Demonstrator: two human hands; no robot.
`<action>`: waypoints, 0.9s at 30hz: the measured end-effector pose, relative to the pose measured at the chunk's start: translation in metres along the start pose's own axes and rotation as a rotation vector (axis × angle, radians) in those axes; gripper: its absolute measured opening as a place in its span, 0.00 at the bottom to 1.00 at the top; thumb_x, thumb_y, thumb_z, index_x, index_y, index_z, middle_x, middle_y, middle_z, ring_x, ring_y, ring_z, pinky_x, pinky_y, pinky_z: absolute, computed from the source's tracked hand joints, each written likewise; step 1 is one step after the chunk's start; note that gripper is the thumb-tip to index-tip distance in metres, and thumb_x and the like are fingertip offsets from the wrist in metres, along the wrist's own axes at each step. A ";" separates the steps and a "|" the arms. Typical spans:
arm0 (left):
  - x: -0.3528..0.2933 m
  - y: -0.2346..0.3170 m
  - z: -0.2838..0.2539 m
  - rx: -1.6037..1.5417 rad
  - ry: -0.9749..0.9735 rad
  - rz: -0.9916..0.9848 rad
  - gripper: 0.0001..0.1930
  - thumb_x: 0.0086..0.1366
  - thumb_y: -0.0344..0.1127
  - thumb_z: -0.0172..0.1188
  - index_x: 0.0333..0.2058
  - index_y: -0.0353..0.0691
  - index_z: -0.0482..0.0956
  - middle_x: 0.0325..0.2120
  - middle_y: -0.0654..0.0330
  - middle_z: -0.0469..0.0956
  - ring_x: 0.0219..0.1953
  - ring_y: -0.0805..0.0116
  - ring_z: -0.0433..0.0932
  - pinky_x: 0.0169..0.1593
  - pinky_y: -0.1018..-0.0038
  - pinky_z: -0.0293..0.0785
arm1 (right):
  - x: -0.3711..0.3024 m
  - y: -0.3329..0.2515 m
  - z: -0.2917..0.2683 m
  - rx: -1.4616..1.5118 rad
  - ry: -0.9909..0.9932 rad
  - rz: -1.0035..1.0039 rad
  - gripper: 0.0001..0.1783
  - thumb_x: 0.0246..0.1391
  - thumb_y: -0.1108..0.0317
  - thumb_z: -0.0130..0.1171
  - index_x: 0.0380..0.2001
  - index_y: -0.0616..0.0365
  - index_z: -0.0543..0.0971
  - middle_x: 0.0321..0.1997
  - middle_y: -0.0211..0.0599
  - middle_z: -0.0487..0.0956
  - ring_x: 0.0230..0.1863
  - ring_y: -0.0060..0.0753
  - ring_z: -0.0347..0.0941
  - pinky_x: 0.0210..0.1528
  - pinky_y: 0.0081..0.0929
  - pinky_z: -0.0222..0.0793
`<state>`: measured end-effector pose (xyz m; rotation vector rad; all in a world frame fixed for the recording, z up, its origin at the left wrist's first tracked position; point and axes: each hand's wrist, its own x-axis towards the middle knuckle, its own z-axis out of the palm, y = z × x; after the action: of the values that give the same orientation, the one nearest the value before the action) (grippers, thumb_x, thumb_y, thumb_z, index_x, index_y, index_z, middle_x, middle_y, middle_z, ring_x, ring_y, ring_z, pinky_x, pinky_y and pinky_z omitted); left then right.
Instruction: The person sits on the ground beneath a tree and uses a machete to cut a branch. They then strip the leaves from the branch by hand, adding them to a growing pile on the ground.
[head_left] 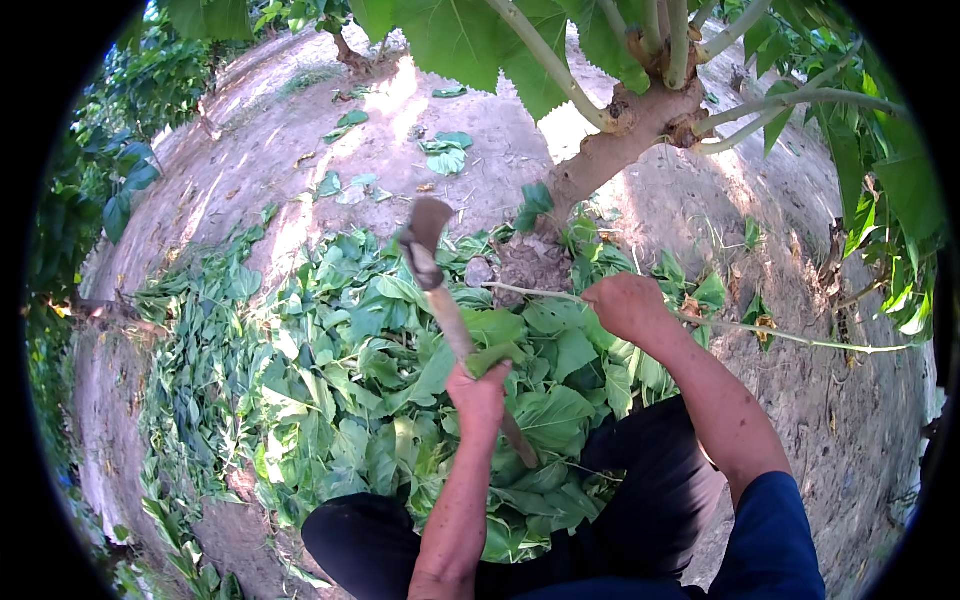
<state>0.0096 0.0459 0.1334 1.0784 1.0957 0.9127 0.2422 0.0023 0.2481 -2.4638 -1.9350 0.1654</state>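
My left hand [480,395] is closed round the wooden handle of a short tool with a rusty metal head [430,228]. The tool leans up and left, its head blurred, and its handle end comes out below my hand. A green leaf [494,357] lies against the handle at my fingers. My right hand [628,305] pinches a long thin branch [790,335], mostly bare of leaves, which runs out to both sides. Below both hands spreads a thick heap of large green leaves [370,370].
Just ahead stands a tree trunk [610,155] with cut stubs and pale shoots; its leaves overhang the top. Dry soil [240,150] with scattered leaves lies beyond the heap. My dark-trousered knees [362,540] are bent close to the leaves. More bushes [120,130] grow at left.
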 end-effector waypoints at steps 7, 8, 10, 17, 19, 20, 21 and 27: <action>-0.008 -0.103 0.012 0.359 0.087 -0.062 0.09 0.49 0.28 0.69 0.30 0.33 0.80 0.19 0.61 0.78 0.17 0.70 0.74 0.22 0.72 0.68 | -0.003 0.002 0.003 0.038 -0.049 0.056 0.12 0.53 0.68 0.53 0.35 0.44 0.86 0.34 0.43 0.83 0.40 0.48 0.80 0.41 0.45 0.76; -0.009 -0.102 0.013 0.296 0.076 -0.063 0.09 0.49 0.27 0.68 0.30 0.34 0.80 0.19 0.61 0.78 0.16 0.71 0.73 0.22 0.72 0.67 | -0.001 0.005 0.001 0.053 -0.026 0.054 0.13 0.53 0.69 0.53 0.35 0.44 0.86 0.34 0.43 0.83 0.40 0.48 0.80 0.41 0.45 0.76; -0.012 -0.100 0.013 0.170 0.050 -0.064 0.09 0.49 0.26 0.68 0.30 0.34 0.79 0.19 0.61 0.78 0.16 0.72 0.73 0.21 0.72 0.67 | 0.000 0.002 0.003 0.031 -0.021 0.058 0.13 0.52 0.69 0.53 0.35 0.45 0.86 0.33 0.43 0.83 0.39 0.48 0.80 0.41 0.46 0.76; -0.006 -0.056 0.007 -0.106 -0.034 -0.288 0.08 0.50 0.22 0.64 0.30 0.36 0.77 0.17 0.63 0.73 0.12 0.75 0.67 0.17 0.75 0.64 | 0.006 -0.007 0.005 -0.007 -0.042 -0.007 0.12 0.51 0.70 0.54 0.34 0.48 0.85 0.32 0.43 0.83 0.38 0.48 0.81 0.39 0.45 0.77; -0.007 -0.050 0.008 -0.152 -0.021 -0.272 0.08 0.50 0.22 0.63 0.29 0.37 0.77 0.17 0.63 0.73 0.12 0.75 0.67 0.17 0.75 0.63 | 0.006 -0.005 0.006 -0.006 -0.038 -0.001 0.12 0.51 0.70 0.54 0.34 0.48 0.85 0.32 0.44 0.83 0.38 0.48 0.81 0.39 0.45 0.77; -0.007 -0.047 0.009 -0.130 -0.009 -0.247 0.08 0.50 0.22 0.63 0.29 0.37 0.77 0.17 0.64 0.73 0.12 0.75 0.67 0.17 0.75 0.63 | 0.005 -0.004 0.006 -0.005 -0.035 0.003 0.12 0.50 0.70 0.54 0.34 0.48 0.85 0.32 0.44 0.83 0.38 0.48 0.81 0.39 0.45 0.77; -0.006 -0.044 0.010 -0.107 0.002 -0.221 0.08 0.50 0.22 0.64 0.29 0.36 0.77 0.17 0.64 0.73 0.12 0.75 0.67 0.17 0.76 0.63 | 0.005 -0.003 0.006 -0.010 -0.038 0.012 0.12 0.50 0.70 0.54 0.33 0.47 0.85 0.32 0.44 0.83 0.38 0.48 0.81 0.39 0.45 0.77; -0.003 -0.059 0.003 0.029 0.010 -0.141 0.08 0.50 0.22 0.64 0.31 0.36 0.78 0.18 0.64 0.75 0.12 0.76 0.68 0.17 0.77 0.63 | 0.006 -0.009 -0.002 -0.006 -0.064 0.025 0.13 0.50 0.71 0.53 0.34 0.47 0.85 0.34 0.43 0.83 0.39 0.47 0.81 0.40 0.44 0.77</action>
<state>0.0151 0.0283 0.0775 1.0078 1.1811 0.7930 0.2355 0.0105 0.2498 -2.5185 -1.9315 0.2417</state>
